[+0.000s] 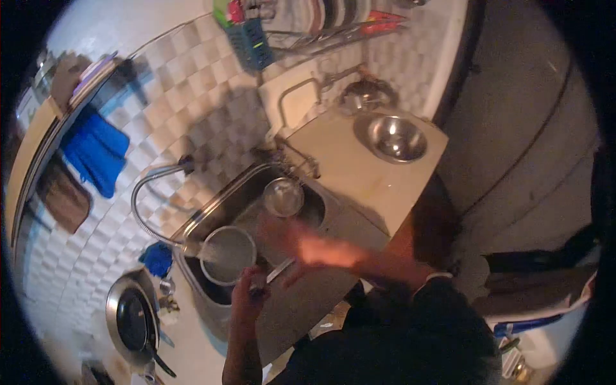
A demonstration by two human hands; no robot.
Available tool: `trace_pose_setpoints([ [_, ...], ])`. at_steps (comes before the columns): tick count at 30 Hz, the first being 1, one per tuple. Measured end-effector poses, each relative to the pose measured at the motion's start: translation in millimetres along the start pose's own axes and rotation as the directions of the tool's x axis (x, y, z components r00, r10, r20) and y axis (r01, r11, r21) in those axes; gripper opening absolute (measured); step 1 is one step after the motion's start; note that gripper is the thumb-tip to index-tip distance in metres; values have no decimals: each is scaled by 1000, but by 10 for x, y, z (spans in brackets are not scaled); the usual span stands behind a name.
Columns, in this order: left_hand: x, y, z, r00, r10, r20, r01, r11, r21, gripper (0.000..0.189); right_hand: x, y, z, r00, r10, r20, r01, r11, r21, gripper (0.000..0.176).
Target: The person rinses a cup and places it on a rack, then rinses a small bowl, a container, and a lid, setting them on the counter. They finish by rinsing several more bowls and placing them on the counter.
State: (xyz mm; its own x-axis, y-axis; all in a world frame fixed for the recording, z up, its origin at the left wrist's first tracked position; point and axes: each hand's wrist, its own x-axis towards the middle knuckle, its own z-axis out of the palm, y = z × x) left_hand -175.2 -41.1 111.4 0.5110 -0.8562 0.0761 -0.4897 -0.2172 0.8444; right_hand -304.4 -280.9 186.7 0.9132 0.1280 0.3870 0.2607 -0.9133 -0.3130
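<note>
My left hand [247, 290] is closed at the near edge of the sink [212, 299], beside a round pot [229, 256]. A slim metal utensil [280, 270] sticks out of its grip to the right; what kind it is I cannot make out. My right hand [301, 244] reaches across the basin from the right. It is blurred by motion, with the thumb apart from the rest, and whether it holds anything does not show. Just beyond it, a small round metal bowl or strainer [283, 197] sits in the basin.
A curved flexible faucet [142, 192] arches over the sink's left side. Beside it are a blue scrubber [157, 258] and a frying pan [133, 319]. A shiny steel bowl [396, 139] stands on the counter [359, 170]. Blue cloth [96, 152] hangs at left; a dish rack [321, 35] is above.
</note>
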Motion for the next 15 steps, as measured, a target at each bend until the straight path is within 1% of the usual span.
trace_pose_setpoints([
  [1,-22,-181,-38,997,-32,65,61,868,-493,54,-45,149,-413,993,114,35,-113,993,-33,116],
  [2,-4,-329,-82,988,-36,148,145,512,-846,51,-178,378,-881,980,199,24,-197,978,-61,105],
  [3,114,-409,-142,974,-1,227,227,31,-973,48,-192,508,-1534,977,200,-75,-207,973,-103,94],
  [4,271,-396,-237,925,240,296,295,39,-955,48,-316,799,-1928,943,278,-182,-303,945,-126,85],
  [5,441,-915,-149,975,61,212,95,751,-653,46,-429,1283,-2275,887,302,-350,-404,875,-268,73],
  [6,585,-1404,13,1000,7,2,-8,995,104,44,-471,1751,-2763,839,130,-529,-316,907,-278,59],
  [7,689,-1296,122,991,-126,-41,124,991,-52,41,-441,2094,-3236,714,242,-657,-453,875,-171,46],
  [8,733,-1063,243,963,-262,-58,244,946,-214,39,-395,2412,-3746,716,163,-679,-435,865,-251,41],
  [9,742,-768,356,917,-396,-46,354,862,-364,36,-391,2706,-4189,710,94,-698,-425,847,-318,37],
  [10,742,-614,506,849,-528,-8,453,736,-504,33,-329,2968,-4563,721,178,-670,-464,842,-275,33],
  [11,724,-631,673,867,-497,6,435,753,-493,35,-219,3196,-4851,732,260,-630,-499,835,-234,30],
  [12,752,-594,825,882,-470,17,419,769,-484,37,-106,3362,-5024,737,320,-595,-541,807,-236,29],
  [14,783,-42,1064,897,-439,-46,385,829,-405,39,180,3647,-5227,742,435,-510,-610,753,-246,27],
  [15,803,190,1208,870,-477,-123,410,840,-354,32,288,3868,-5245,771,449,-451,-600,749,-281,27],
])
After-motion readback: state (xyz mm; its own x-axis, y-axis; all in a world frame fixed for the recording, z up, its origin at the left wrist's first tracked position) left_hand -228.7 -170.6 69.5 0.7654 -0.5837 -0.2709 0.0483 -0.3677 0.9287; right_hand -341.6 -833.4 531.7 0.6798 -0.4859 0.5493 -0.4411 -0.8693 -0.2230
